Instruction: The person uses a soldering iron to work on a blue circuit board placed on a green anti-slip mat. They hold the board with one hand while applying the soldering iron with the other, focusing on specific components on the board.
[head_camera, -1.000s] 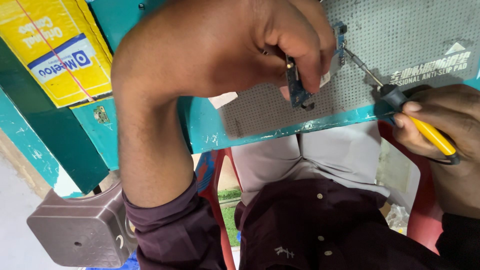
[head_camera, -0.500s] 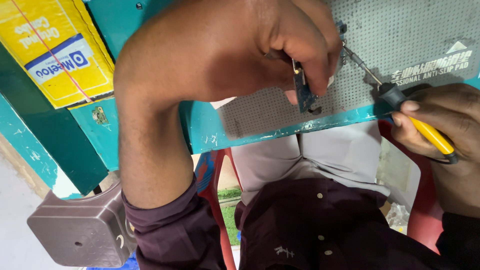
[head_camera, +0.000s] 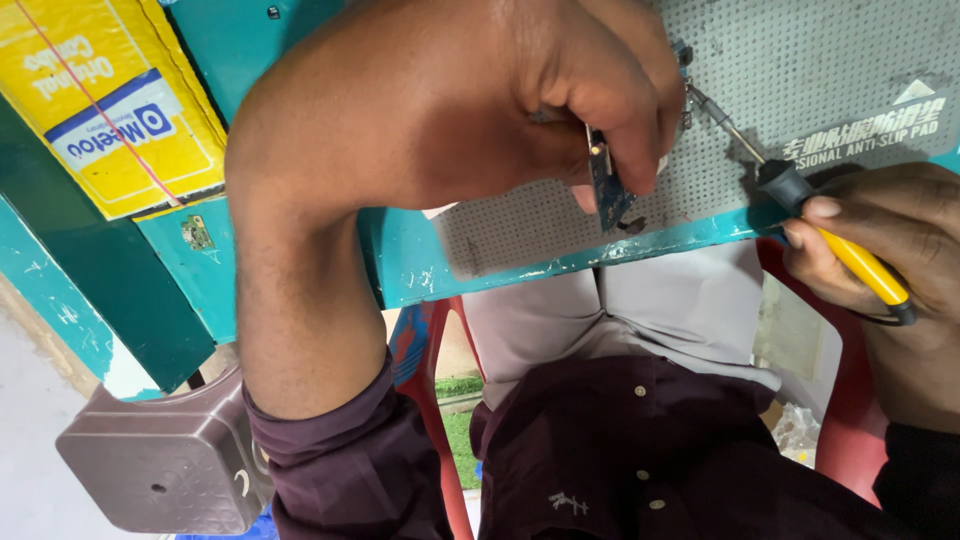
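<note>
My left hand (head_camera: 470, 110) is curled, pinching a small blue circuit board (head_camera: 607, 187) edge-on between thumb and fingers above a grey perforated mat (head_camera: 830, 60). My right hand (head_camera: 890, 250) grips a soldering iron (head_camera: 850, 258) with a yellow handle and a black collar. Its thin metal tip (head_camera: 712, 108) points up-left and reaches the upper end of the board, close to my left fingers. Most of the board is hidden by my left hand.
The mat lies on a teal table (head_camera: 500, 270) whose front edge runs across the middle. A yellow flat package (head_camera: 110, 110) lies at the upper left. Below are a brown plastic stool (head_camera: 160, 465), a red chair (head_camera: 425, 350) and my dark shirt.
My left hand has shifted slightly right and closer to the camera, with the board still pinched. The right hand and the soldering iron have barely moved.
</note>
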